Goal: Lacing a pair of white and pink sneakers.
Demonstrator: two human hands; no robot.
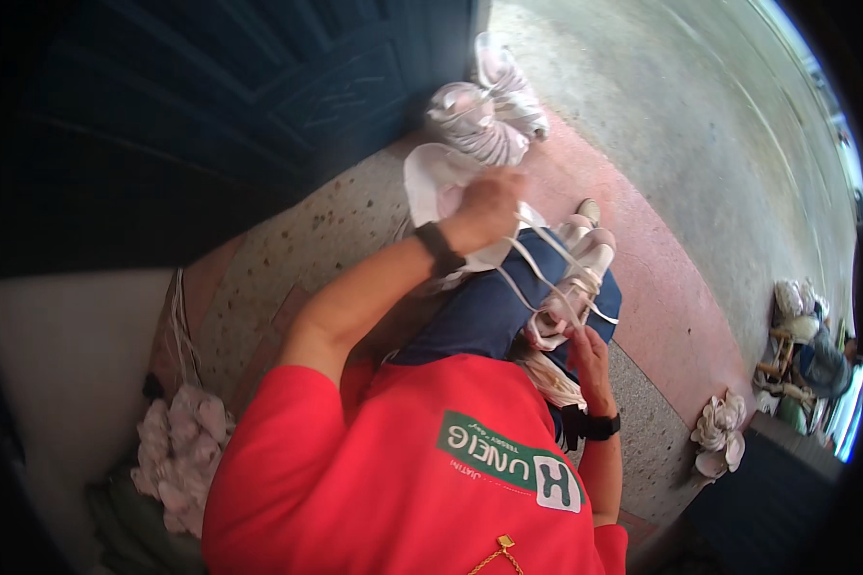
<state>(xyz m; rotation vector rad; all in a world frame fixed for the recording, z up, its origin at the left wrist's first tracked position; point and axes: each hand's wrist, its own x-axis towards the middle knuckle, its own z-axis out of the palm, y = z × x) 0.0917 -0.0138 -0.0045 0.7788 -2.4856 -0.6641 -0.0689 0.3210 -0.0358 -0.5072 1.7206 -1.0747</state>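
My left hand (pixel 492 205) is raised over my left knee, blurred by motion. Its fingers look curled, with a white fabric strip (pixel 521 278) trailing from beside them toward my lap. My right hand (pixel 590 356), lower and to the right, pinches part of the same loose strips next to a pinkish-white cloth bundle (pixel 558 311) on my lap. Beneath and beyond the left hand spreads a white cloth piece (pixel 430 177). More pale strips (pixel 553 380) hang by the right wrist. What the cloth items are, I cannot make out.
Tied white cloth bundles (pixel 484 123) stand on the floor ahead, beside a dark panelled door (pixel 288 96). Another pale heap (pixel 180 446) lies at the left under hanging cords. At the right are a small cloth bundle (pixel 720 433) and a cluttered pile (pixel 805 350).
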